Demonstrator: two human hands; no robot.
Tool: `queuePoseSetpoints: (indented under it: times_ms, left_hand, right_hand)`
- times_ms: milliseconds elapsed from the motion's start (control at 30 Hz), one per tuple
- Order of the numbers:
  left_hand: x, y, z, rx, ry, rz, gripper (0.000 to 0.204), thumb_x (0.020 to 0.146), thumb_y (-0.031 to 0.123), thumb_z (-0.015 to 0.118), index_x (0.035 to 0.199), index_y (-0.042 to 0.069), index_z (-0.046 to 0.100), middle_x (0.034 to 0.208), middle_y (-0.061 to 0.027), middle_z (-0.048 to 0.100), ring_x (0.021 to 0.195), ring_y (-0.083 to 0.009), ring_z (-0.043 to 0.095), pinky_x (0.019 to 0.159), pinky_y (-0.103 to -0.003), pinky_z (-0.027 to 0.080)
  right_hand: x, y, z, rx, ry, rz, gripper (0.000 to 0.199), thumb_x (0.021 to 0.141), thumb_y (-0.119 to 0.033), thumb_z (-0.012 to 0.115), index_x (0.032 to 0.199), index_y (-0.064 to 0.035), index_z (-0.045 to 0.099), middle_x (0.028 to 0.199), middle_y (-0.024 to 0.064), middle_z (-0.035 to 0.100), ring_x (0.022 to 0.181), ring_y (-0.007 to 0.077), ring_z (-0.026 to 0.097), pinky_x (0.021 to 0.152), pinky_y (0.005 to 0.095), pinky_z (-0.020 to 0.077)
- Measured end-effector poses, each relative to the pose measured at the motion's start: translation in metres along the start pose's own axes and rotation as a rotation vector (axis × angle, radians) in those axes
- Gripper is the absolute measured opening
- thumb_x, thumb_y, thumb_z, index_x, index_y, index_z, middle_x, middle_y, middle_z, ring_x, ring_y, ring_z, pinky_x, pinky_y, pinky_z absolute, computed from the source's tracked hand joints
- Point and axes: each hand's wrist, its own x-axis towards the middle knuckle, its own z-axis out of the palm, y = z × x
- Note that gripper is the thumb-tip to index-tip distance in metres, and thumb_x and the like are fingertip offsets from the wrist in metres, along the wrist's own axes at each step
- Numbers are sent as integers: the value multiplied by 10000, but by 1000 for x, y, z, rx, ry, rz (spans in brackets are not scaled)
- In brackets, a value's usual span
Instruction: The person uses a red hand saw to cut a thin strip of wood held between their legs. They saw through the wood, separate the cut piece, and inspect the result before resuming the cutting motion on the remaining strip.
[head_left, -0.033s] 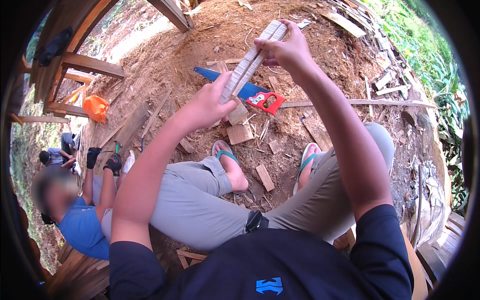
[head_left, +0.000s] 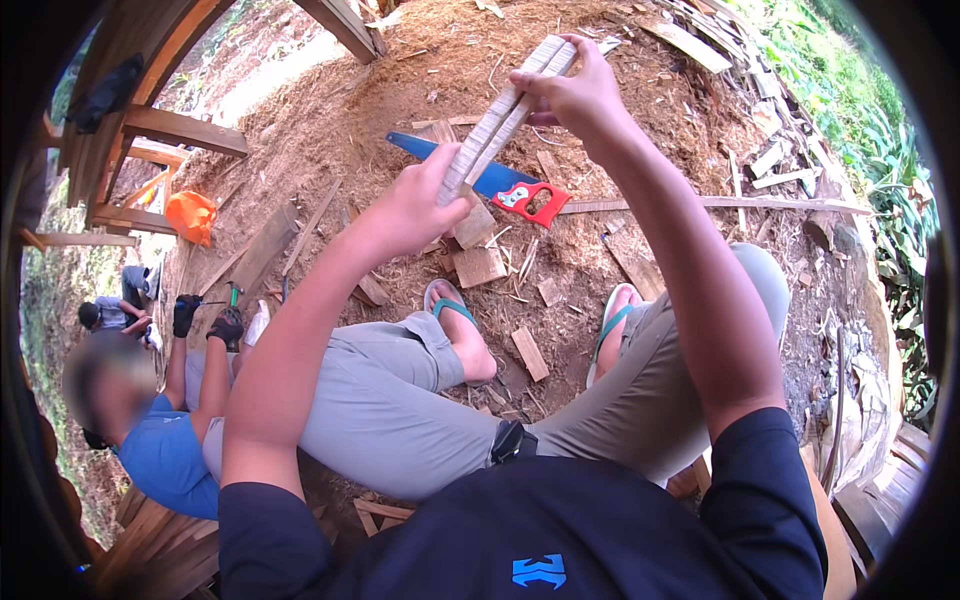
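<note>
Two pale, rough-sawn wooden strips (head_left: 503,112) lie side by side in my hands, slanting from near left to far right, with a thin dark gap between them. My left hand (head_left: 418,203) is closed around their near end. At the far end, my right hand (head_left: 582,92) pinches them between thumb and fingers. Beneath the strips, a handsaw (head_left: 534,201) with a red handle and blue blade rests on wood offcuts (head_left: 479,266). The strips and my left hand cover part of its blade.
Sawdust and scrap wood cover the ground around my sandalled feet. A long thin batten (head_left: 715,203) extends right from the saw. At left sits a person in a blue shirt (head_left: 170,455), gloved, near a green-handled tool (head_left: 235,293). An orange bag (head_left: 190,218) lies beyond, beside timber framing (head_left: 185,130).
The strips and both hands have shifted very slightly up and to the left. My grip is the same, and the saw has stayed in place.
</note>
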Motion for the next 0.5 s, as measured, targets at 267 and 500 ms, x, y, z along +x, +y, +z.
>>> queuePoseSetpoints:
  times_ms: [267,500]
  left_hand:
    - [1,3,-4,175,210,96,494,954,364,669,1318,45,566,925,-148,716,786,-223,700,716,-384,531]
    - [-2,8,-13,178,266,15,542,992,484,557,1314,49,579,955,-186,728,936,-355,719,814,-462,538]
  right_hand:
    - [20,-4,-22,31,47,-5,917,847,-75,820,1511,56,202,1013,208,703,836,241,744,677,334,665]
    - [18,-4,-18,122,63,21,885,868,-34,779,1492,104,167,1043,240,671,882,269,735,715,325,678]
